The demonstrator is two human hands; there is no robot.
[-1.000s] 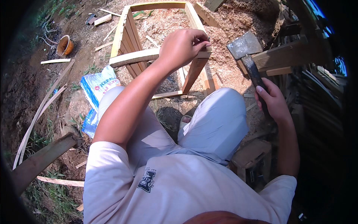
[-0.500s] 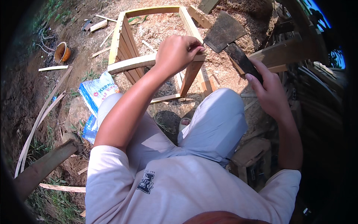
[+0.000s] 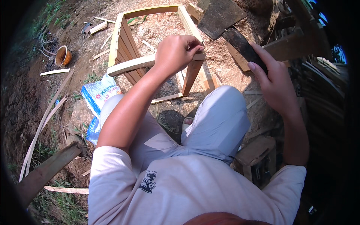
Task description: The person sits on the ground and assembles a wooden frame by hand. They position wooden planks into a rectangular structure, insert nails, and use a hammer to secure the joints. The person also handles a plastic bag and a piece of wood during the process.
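Note:
My right hand (image 3: 275,80) grips the dark handle of a hatchet (image 3: 224,17), its broad, flat, worn metal head raised up and to the right of my left hand. At the near right corner of a wooden frame (image 3: 129,64), my left hand (image 3: 173,51) is closed, thumb and fingertips pinched together on top of the rail. Something thin may be between those fingertips, but it is too small to make out. The frame has pale slats along its left side and stands in front of my knees. The hatchet head is apart from the frame.
Wood shavings (image 3: 221,73) cover the ground around the frame. A blue and white sack (image 3: 99,95) lies beside my left knee. Off to the left are an orange-brown pot (image 3: 63,56) and long thin wood strips (image 3: 43,120). A small wooden stool (image 3: 255,152) stands at my right.
The hatchet in my right hand has risen a little, up and away from the frame's corner. My left hand stays pinched at the same corner.

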